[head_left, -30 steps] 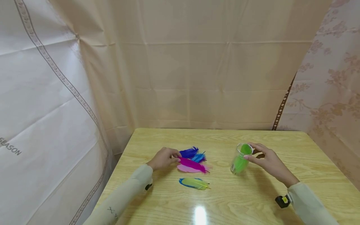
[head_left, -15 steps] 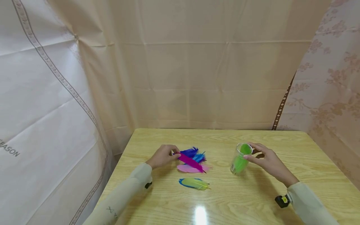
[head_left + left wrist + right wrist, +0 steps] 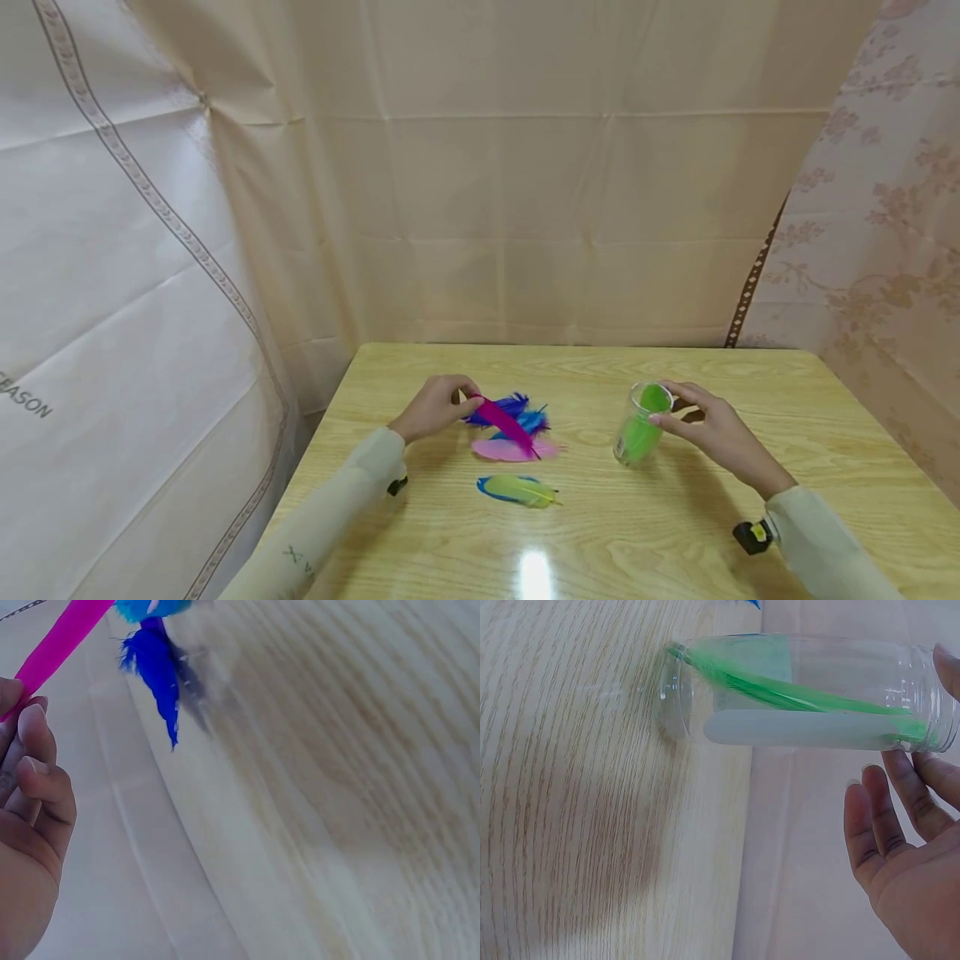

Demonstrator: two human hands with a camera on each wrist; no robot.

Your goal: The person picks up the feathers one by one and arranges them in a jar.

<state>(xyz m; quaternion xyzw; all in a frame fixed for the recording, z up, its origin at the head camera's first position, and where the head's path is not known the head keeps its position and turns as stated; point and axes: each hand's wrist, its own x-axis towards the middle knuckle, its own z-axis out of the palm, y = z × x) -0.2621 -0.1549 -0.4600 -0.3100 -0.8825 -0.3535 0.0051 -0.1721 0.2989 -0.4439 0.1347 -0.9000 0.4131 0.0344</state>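
Note:
My left hand [image 3: 437, 408] pinches one end of a magenta feather [image 3: 508, 425] between thumb and fingertips. That feather slants down to the right, over blue feathers [image 3: 531, 422] and a pink feather [image 3: 501, 451]. In the left wrist view the magenta feather [image 3: 66, 641] rises from the fingertips, and a dark blue feather [image 3: 159, 675] lies on the table. With thumb and fingers, my right hand [image 3: 716, 433] grips the rim of a clear jar [image 3: 624, 442]. Inside the jar [image 3: 840, 664] leans a green feather [image 3: 780, 694].
A yellow-green feather [image 3: 525, 491] lies on a blue one, nearer to me than the other feathers. The wooden table [image 3: 600, 533] has its far edge against a beige cloth backdrop [image 3: 480, 250]. A white cloth [image 3: 150, 333] hangs at the left.
My left hand has raised the magenta feather by its end, away and slightly upward, so it now hangs steeper and uncovers more of the pink feather. The right hand and jar have stayed put.

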